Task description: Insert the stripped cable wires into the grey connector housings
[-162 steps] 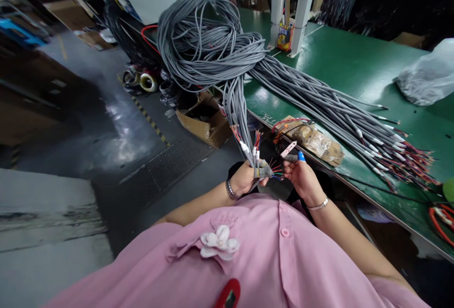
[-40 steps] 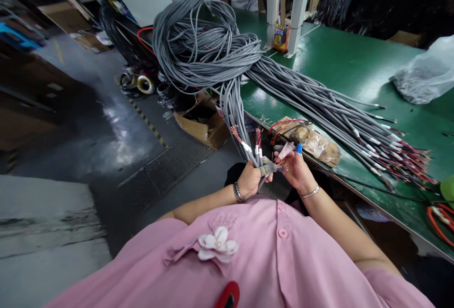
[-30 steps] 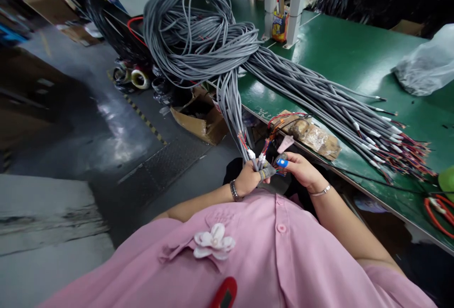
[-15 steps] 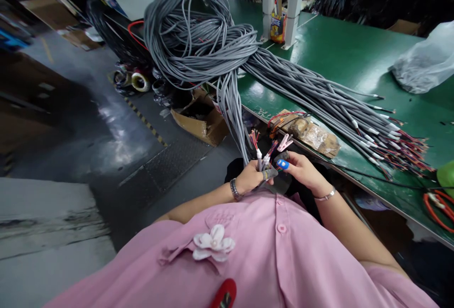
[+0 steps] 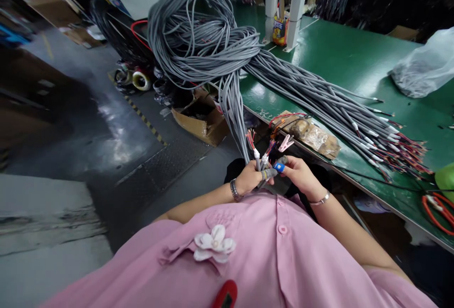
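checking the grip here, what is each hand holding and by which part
The left hand grips a few grey cables just below their stripped ends. The right hand pinches a pink clip by its lower end.

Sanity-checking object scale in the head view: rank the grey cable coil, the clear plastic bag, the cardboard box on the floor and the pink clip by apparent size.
1. grey cable coil, by far the largest.
2. clear plastic bag and cardboard box: look alike, and the bag is cut by the frame edge, so unranked.
3. pink clip, smallest, just above the right hand.
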